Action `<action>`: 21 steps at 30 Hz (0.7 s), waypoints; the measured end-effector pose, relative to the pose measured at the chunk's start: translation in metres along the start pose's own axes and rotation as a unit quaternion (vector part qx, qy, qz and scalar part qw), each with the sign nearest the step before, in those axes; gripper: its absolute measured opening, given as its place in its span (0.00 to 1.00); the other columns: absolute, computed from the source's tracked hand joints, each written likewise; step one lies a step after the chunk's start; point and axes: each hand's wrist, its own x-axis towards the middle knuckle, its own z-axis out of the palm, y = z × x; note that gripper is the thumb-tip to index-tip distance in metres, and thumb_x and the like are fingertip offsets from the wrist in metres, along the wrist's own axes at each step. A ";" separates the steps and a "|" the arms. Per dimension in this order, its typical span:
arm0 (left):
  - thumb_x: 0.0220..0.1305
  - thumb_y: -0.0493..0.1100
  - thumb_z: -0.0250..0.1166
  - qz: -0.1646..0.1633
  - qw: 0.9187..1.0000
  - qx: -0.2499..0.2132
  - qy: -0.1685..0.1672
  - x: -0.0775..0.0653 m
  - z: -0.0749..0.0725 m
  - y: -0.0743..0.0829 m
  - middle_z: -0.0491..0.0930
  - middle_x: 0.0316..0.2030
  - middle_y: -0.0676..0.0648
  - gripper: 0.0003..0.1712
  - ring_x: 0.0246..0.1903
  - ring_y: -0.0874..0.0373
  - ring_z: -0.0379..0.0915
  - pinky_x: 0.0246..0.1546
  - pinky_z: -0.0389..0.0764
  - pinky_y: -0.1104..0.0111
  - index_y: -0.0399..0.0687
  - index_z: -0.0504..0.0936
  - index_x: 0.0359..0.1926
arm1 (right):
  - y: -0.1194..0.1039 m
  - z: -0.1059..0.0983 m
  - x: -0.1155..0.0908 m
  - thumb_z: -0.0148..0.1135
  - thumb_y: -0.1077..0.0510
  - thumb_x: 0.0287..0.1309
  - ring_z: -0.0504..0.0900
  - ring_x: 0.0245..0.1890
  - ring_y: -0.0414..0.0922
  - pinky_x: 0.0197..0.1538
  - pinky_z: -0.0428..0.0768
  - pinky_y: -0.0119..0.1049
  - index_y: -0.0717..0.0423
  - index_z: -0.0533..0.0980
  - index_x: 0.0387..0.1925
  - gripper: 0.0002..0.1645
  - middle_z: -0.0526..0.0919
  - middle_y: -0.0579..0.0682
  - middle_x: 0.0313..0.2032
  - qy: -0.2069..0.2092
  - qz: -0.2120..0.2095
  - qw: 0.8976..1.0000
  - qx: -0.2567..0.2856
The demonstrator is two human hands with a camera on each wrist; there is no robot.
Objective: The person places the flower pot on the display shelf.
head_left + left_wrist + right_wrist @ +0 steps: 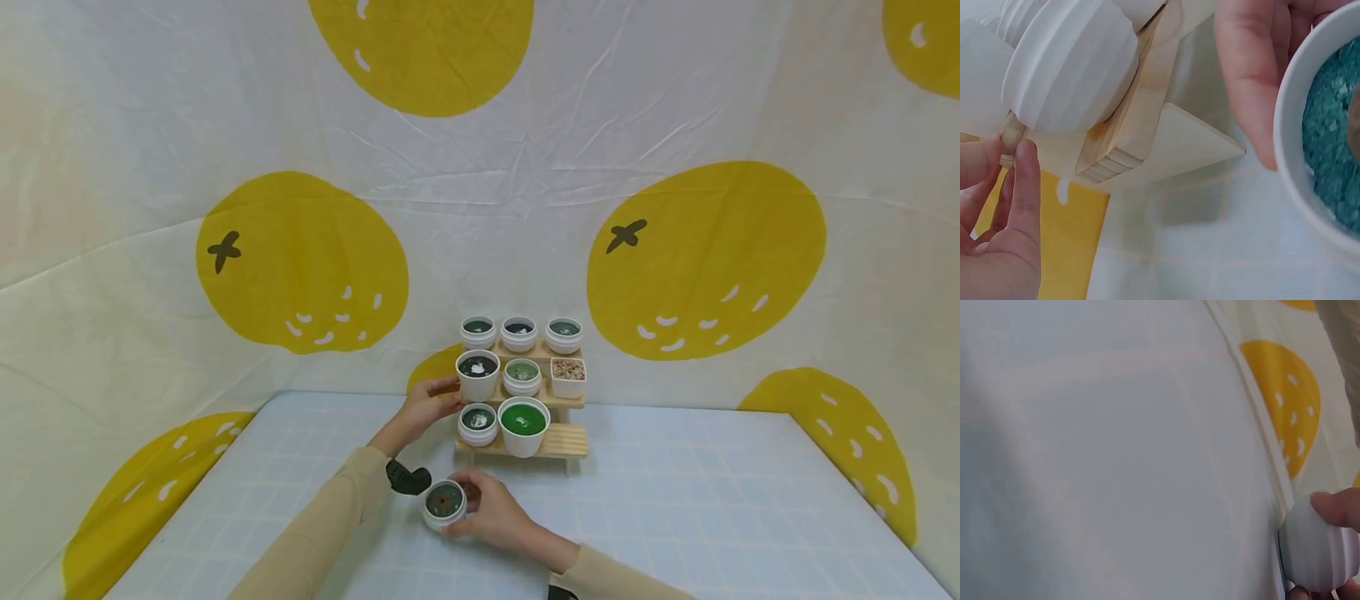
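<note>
My left hand (pixel 426 408) pinches the left end of the middle step of a wooden tiered stand (pixel 567 442). The left wrist view has its thumb and fingers on the rounded wood end (pixel 1012 134), right below a fluted white pot (pixel 1072 62). In front of the stand, my right hand (pixel 491 510) grips a small round white pot (pixel 444 502) by its side. Teal, grainy filling (pixel 1329 144) shows inside that pot, with something brown in its middle. The right wrist view catches the same pot's fluted side (pixel 1310 550) under the thumb.
Three pots, one of them a white pot (pixel 564 335), line the top step. Below are a dark-filled cup (pixel 477 385), a light-green pot (pixel 522 377) and a square pot (pixel 568 379). The lowest step bears a teal pot (pixel 477 425) and a green-filled cup (pixel 523 429). Behind hangs a fruit-print cloth (pixel 495 233).
</note>
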 end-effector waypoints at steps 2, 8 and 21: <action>0.64 0.27 0.55 -0.001 1.000 -0.001 -0.001 0.000 0.000 -0.001 0.72 0.58 0.28 0.25 0.41 0.59 0.81 0.49 0.84 0.65 0.29 0.68 0.63 | 0.000 -0.002 -0.002 0.77 0.65 0.37 0.80 0.39 0.37 0.43 0.81 0.24 0.62 0.74 0.51 0.35 0.81 0.52 0.45 -0.003 0.003 1.000 -0.004; 0.64 0.27 0.54 0.000 1.000 -0.001 -0.004 0.001 0.000 -0.002 0.72 0.58 0.28 0.26 0.41 0.59 0.80 0.50 0.83 0.65 0.29 0.68 0.64 | 0.000 -0.009 -0.011 0.77 0.65 0.37 0.81 0.38 0.37 0.42 0.82 0.24 0.63 0.74 0.52 0.36 0.82 0.52 0.44 -0.010 0.008 1.000 0.003; 0.65 0.27 0.54 0.000 1.000 -0.015 -0.001 0.000 0.001 -0.002 0.72 0.59 0.29 0.25 0.42 0.60 0.79 0.51 0.82 0.65 0.28 0.67 0.64 | 0.006 -0.031 -0.030 0.78 0.60 0.37 0.80 0.40 0.34 0.45 0.81 0.23 0.61 0.74 0.53 0.37 0.81 0.52 0.46 0.004 -0.010 1.000 -0.029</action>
